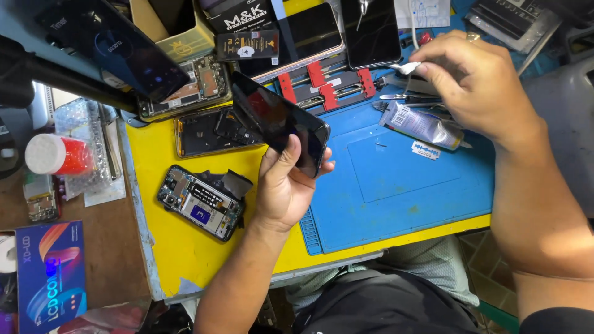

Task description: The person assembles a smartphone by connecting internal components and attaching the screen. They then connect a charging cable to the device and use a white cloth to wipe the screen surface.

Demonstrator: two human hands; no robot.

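Observation:
My left hand grips a black phone by its lower end, screen up, tilted above the yellow table and the left edge of the blue work mat. My right hand is raised over the mat's far right side, its fingertips pinching a small white piece. Just below that hand lie a grey glue tube and a razor blade.
An opened phone with bare circuitry lies left of my left hand, two more opened phone frames behind it. A red and black clamp jig, dark screens, small boxes, tweezers and a red-capped container crowd the back and left.

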